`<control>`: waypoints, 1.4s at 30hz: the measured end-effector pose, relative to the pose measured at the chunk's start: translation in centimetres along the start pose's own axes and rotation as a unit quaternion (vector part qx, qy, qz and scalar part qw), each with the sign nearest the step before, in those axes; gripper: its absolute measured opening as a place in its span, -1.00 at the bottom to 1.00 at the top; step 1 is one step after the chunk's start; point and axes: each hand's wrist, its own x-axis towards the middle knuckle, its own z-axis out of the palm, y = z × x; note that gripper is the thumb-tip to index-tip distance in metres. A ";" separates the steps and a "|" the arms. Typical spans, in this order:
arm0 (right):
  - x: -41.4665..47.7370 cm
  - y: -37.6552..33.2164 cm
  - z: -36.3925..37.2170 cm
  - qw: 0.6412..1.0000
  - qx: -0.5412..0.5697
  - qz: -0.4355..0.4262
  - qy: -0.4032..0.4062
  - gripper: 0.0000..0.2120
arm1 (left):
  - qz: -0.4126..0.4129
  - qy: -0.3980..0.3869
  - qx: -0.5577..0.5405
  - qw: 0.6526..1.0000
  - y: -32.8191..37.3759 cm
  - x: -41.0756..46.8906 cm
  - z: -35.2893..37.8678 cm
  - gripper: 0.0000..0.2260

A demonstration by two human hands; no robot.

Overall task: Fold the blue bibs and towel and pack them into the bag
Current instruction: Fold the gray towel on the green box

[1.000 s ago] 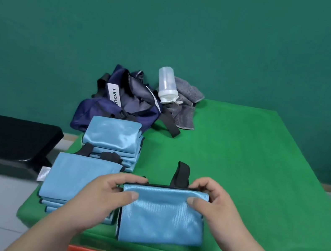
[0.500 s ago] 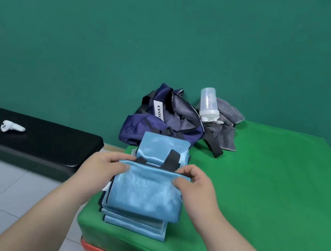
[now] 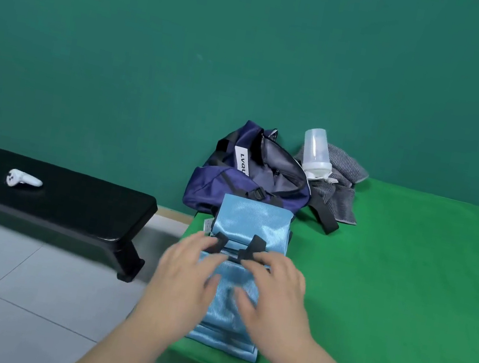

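Head view: left hand, right hand spread flat on shiny blue folded-bib stack at green desk edge; slide-off risk.

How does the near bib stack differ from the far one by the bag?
The left hand and right hand lie on the near stack; no hand is on the far stack. Black straps stick out from the near stack's top bib; the far stack's top is plain blue. Both are folded blue bibs.
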 end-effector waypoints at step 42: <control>1.1 5.1 0.6 0.959 0.091 -0.021 -0.267 -0.33 | -0.139 -0.358 0.018 0.923 -2.6 4.2 -0.3 -0.26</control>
